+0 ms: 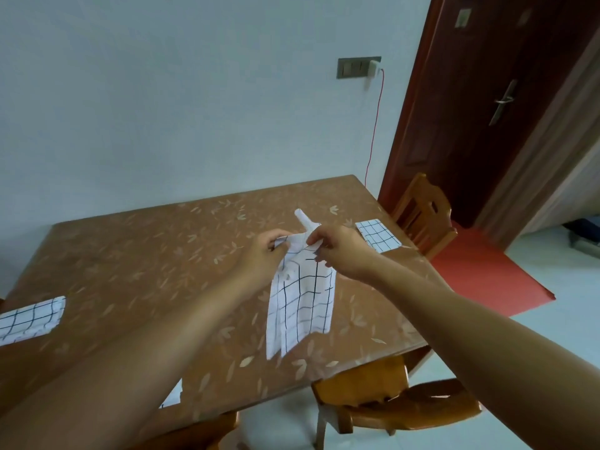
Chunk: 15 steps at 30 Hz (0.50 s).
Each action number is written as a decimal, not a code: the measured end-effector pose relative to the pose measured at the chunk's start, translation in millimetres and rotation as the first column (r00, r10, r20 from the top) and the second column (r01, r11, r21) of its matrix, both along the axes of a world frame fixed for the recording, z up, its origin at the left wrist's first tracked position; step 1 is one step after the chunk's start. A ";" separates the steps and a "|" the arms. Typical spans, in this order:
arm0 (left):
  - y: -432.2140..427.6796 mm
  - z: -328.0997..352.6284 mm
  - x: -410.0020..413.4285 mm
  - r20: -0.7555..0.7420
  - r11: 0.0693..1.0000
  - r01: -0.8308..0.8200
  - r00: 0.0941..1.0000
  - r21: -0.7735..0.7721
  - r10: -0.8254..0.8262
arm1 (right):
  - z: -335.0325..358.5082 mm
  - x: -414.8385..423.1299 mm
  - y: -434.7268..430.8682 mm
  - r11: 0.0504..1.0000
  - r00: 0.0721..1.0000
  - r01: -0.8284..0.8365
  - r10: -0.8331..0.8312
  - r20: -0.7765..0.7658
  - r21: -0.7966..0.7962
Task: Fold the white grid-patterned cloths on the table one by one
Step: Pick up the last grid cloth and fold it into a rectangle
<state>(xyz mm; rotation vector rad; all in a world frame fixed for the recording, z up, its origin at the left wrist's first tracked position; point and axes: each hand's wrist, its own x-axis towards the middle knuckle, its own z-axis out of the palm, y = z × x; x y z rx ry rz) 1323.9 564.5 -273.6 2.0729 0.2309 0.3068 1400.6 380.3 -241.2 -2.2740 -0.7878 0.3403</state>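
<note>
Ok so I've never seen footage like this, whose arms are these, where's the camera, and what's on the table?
No machine here: a person wears one camera on the head, looking down at their own arms. The left hand and right hand pinch the top of a grid cloth, which hangs below them over the table. A folded cloth lies near the table's far right edge, another cloth at its left edge. Chairs stand on the right.

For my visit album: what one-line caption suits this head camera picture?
Left hand and right hand pinch the top of a white grid cloth hanging over the table, with a folded cloth beyond.
</note>
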 end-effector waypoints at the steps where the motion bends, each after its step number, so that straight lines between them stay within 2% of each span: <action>1: -7.0 1.3 4.0 -0.001 1.000 -0.009 1.000 -0.013 0.009 | 0.6 4.7 -7.3 1.000 0.998 0.000 0.001 0.061 -0.013; 3: -21.0 4.2 11.5 0.001 0.999 -0.030 1.000 -0.024 0.030 | -0.5 14.8 -21.6 0.999 0.979 0.002 0.009 0.206 -0.051; 6: -40.0 7.7 21.9 0.004 0.999 -0.041 0.999 -0.013 0.041 | -1.8 30.4 -38.1 0.992 0.901 -0.004 0.058 0.430 -0.125; 10: -69.0 13.4 30.9 0.033 0.995 -0.046 0.998 -0.087 0.049 | 4.3 50.2 -57.0 0.965 0.877 -0.130 0.219 0.428 -0.228; 15: -89.4 18.7 34.1 0.048 0.985 -0.053 0.997 -0.166 0.062 | 13.3 58.5 -76.7 0.978 0.919 -0.087 0.152 0.364 -0.189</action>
